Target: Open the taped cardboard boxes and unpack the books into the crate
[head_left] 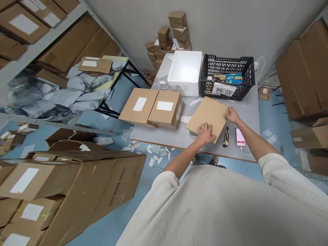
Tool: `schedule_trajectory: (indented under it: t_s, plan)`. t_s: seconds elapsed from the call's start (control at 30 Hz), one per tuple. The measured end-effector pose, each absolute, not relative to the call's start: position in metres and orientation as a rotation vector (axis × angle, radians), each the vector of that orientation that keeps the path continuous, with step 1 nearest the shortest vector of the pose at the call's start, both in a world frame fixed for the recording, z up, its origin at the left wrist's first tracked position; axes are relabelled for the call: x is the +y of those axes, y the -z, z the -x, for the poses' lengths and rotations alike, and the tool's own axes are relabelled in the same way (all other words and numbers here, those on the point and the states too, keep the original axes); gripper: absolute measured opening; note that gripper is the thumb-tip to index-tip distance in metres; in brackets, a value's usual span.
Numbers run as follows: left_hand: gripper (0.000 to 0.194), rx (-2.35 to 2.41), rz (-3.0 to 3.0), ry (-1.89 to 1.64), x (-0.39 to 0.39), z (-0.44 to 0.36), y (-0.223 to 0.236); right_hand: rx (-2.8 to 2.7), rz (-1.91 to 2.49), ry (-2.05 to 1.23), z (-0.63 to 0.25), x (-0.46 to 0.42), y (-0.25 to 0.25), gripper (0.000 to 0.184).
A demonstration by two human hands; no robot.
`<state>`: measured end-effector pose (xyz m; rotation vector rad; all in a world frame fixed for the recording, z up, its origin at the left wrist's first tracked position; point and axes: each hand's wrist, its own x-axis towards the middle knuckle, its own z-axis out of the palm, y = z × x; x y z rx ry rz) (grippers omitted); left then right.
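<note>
A plain brown cardboard box [210, 114] lies at an angle on the grey table, its top face bare of any label. My left hand [205, 133] rests on that face near the front edge, fingers bent and apart. At the box's right edge, my right hand [232, 115] grips the side; some of its fingertips are hidden. Just right of the box lie a yellow and black utility knife [226, 137] and a phone [240, 137] with a lit pink screen and a white cable.
Two labelled cardboard boxes [166, 108] stand left on the table [247, 109]. Behind are a white foam bin [183, 89] and a black plastic crate [228, 61] holding colourful packages. A large open carton [112, 184] is at lower left. Paper scraps [156, 157] litter the floor.
</note>
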<state>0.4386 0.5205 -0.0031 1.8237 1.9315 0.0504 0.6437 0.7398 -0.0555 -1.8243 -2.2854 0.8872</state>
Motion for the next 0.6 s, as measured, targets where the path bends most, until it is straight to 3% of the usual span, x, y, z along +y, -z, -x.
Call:
schedule_trajectory:
  t_s: [0.3,0.6]
  plan:
    - [0.099,1.934,-1.852,0.041,0.524,-0.430,0.015,-2.373,1.829,-0.750,-0.645,0.727,0.054,0.082]
    - [0.115,1.784,-1.922,0.184,0.540,-0.383,0.018,-2.101,1.766,-0.763,-0.656,0.691,0.065,0.063]
